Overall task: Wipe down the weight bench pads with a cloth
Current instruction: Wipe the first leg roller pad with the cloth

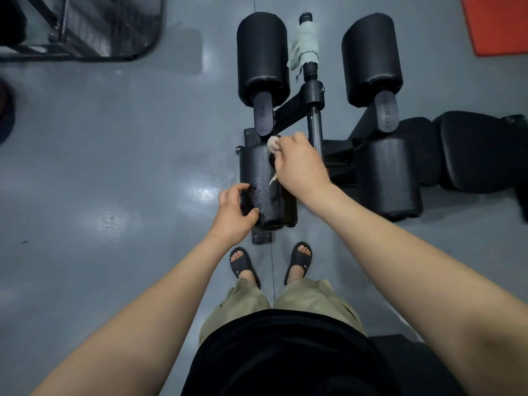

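Grey glossy floor (100, 167), lamp glare in patches. Weight bench (480, 150) lies across it; its centre post (315, 127) is taken as the landmark.

- Four black roller pads: two beyond the post, far-left pad (261, 52) and far-right pad (370, 55); two nearer than it, near-left pad (257, 172) and near-right pad (385, 178).
- Black metal rack (85, 27) far left of the post; contents cannot be made out.
- Red mat (497, 21) far right of the post, at the frame corner.
- Left hand (231, 207): fingers and thumb curled round the near end of the near-left pad.
- Right hand (300, 164): just left of the post, fingers bunched on a small pale cloth (274, 144), pressing it to the near-left pad's far end.
- Pale green rag (305, 44) wrapped round the post's upper part.
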`<state>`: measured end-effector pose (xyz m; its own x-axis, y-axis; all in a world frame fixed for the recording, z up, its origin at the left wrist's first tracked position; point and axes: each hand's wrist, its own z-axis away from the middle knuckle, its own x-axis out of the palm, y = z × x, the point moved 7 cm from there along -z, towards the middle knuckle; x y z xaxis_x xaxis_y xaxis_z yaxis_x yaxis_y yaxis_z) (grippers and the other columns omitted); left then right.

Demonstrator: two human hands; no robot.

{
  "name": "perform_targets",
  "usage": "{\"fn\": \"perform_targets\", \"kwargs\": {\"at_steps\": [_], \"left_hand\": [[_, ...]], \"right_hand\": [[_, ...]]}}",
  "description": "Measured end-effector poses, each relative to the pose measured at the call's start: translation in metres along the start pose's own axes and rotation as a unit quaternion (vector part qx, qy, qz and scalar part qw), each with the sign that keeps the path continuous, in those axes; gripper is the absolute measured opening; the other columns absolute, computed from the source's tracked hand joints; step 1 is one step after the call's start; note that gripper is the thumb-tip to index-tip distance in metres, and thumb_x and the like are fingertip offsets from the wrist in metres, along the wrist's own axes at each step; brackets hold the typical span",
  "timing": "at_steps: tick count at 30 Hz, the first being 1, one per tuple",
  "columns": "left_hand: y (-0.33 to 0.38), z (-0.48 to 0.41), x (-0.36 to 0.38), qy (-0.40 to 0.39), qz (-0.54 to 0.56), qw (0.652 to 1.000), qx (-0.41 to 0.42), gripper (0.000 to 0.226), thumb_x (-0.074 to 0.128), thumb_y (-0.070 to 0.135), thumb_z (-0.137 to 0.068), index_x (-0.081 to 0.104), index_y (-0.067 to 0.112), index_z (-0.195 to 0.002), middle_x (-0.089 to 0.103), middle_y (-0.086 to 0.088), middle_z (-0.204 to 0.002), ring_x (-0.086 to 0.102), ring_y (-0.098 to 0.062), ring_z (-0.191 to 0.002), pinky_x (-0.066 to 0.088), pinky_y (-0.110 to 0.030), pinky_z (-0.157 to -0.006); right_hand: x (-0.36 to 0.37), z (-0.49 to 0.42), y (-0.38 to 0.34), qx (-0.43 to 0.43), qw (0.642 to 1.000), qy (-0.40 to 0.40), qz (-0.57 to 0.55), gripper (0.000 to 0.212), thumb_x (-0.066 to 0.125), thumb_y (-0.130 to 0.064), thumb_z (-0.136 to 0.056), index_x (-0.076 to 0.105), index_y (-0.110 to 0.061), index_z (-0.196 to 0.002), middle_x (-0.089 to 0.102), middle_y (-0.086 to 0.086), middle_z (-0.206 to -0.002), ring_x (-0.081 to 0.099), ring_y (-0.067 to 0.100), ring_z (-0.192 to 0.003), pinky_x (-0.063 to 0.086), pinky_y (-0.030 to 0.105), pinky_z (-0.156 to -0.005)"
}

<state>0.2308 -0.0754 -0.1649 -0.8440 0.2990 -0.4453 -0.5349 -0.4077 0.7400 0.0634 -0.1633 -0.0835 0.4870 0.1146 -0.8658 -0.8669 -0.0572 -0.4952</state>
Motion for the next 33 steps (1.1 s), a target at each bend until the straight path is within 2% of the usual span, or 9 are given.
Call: {"fn": "perform_targets", "kwargs": {"at_steps": [3, 6, 9, 12, 16, 19, 24, 27, 33], "left_hand": [[-0.003, 0.0, -0.002, 0.002, 0.027, 0.999, -0.041, 0.071, 0.07, 0.021, -0.092, 0.033, 0.023, -0.152, 0.033, 0.001, -0.141, 0.049, -0.012, -0.116, 0.051, -0.033, -0.1], [-0.006, -0.001, -0.001, -0.006, 0.03, 0.998, -0.054, 0.071, 0.071, 0.024, -0.092, 0.035, 0.017, -0.154, 0.039, -0.002, -0.147, 0.051, -0.016, -0.127, 0.051, -0.036, -0.103], [-0.008, -0.001, -0.002, 0.005, 0.006, 0.998, -0.056, 0.07, 0.071, 0.028, -0.09, 0.039, 0.016, -0.151, 0.04, -0.006, -0.147, 0.052, -0.021, -0.128, 0.046, -0.042, -0.11], [-0.01, -0.002, 0.0, 0.013, -0.01, 0.999, -0.051, 0.071, 0.072, 0.032, -0.089, 0.04, 0.016, -0.15, 0.039, -0.005, -0.146, 0.05, -0.021, -0.129, 0.044, -0.042, -0.112], [-0.01, -0.002, 0.003, 0.03, -0.028, 0.998, -0.037, 0.072, 0.074, 0.037, -0.086, 0.042, 0.017, -0.148, 0.042, -0.005, -0.14, 0.046, -0.026, -0.133, 0.041, -0.045, -0.113], [-0.006, 0.0, 0.002, 0.041, -0.048, 0.998, -0.022, 0.07, 0.073, 0.038, -0.088, 0.043, 0.016, -0.147, 0.044, -0.006, -0.139, 0.041, -0.025, -0.134, 0.036, -0.041, -0.116], [-0.001, 0.004, 0.0, 0.012, -0.013, 1.0, -0.02, 0.066, 0.068, 0.026, -0.092, 0.04, 0.013, -0.15, 0.039, -0.001, -0.14, 0.047, -0.015, -0.128, 0.039, -0.027, -0.108], [0.001, 0.005, 0.0, -0.012, -0.029, 0.999, -0.011, 0.067, 0.063, 0.017, -0.092, 0.036, 0.013, -0.154, 0.036, -0.002, -0.142, 0.045, -0.016, -0.132, 0.039, -0.03, -0.112], [0.002, 0.008, 0.0, -0.026, -0.036, 0.999, 0.002, 0.065, 0.057, 0.005, -0.093, 0.036, 0.015, -0.153, 0.035, -0.005, -0.141, 0.047, -0.019, -0.131, 0.043, -0.037, -0.111]], "right_hand": [[0.016, -0.032, 0.005, 0.06, 0.995, -0.059, 0.046, 0.02, 0.052, -0.001, -0.094, 0.059, -0.008, -0.11, 0.051, 0.015, -0.117, 0.046, 0.023, -0.072, 0.036, 0.029, -0.065], [0.033, -0.046, 0.008, 0.061, 0.99, -0.107, 0.066, 0.022, 0.05, 0.007, -0.087, 0.056, -0.011, -0.097, 0.054, 0.015, -0.116, 0.05, 0.025, -0.083, 0.037, 0.026, -0.065], [0.039, -0.05, 0.006, 0.035, 0.996, -0.08, 0.037, 0.022, 0.048, 0.002, -0.092, 0.064, -0.003, -0.107, 0.048, 0.013, -0.109, 0.054, 0.033, -0.091, 0.044, 0.034, -0.075], [0.041, -0.046, 0.003, -0.002, 0.997, -0.067, 0.034, 0.025, 0.046, -0.001, -0.094, 0.066, -0.008, -0.108, 0.043, 0.004, -0.099, 0.051, 0.031, -0.095, 0.04, 0.031, -0.076], [0.037, -0.036, 0.004, -0.026, 0.999, -0.038, 0.029, 0.029, 0.046, -0.005, -0.095, 0.066, -0.014, -0.114, 0.054, 0.008, -0.103, 0.05, 0.035, -0.097, 0.048, 0.039, -0.078], [0.034, -0.031, 0.002, -0.032, 0.998, -0.028, 0.043, 0.031, 0.049, -0.006, -0.095, 0.066, -0.016, -0.118, 0.058, 0.008, -0.105, 0.046, 0.032, -0.095, 0.049, 0.045, -0.078], [0.036, -0.031, 0.0, -0.048, 0.997, -0.059, 0.017, 0.033, 0.051, -0.002, -0.092, 0.07, -0.018, -0.114, 0.06, 0.005, -0.107, 0.049, 0.033, -0.099, 0.046, 0.038, -0.084], [0.043, -0.024, -0.002, -0.062, 0.994, -0.086, 0.0, 0.038, 0.054, -0.001, -0.091, 0.072, -0.021, -0.117, 0.061, 0.003, -0.11, 0.052, 0.033, -0.103, 0.049, 0.039, -0.089], [0.051, -0.001, -0.006, -0.078, 0.99, -0.113, 0.015, 0.043, 0.053, 0.004, -0.084, 0.072, -0.019, -0.115, 0.062, 0.003, -0.112, 0.052, 0.032, -0.097, 0.049, 0.04, -0.089]]}}
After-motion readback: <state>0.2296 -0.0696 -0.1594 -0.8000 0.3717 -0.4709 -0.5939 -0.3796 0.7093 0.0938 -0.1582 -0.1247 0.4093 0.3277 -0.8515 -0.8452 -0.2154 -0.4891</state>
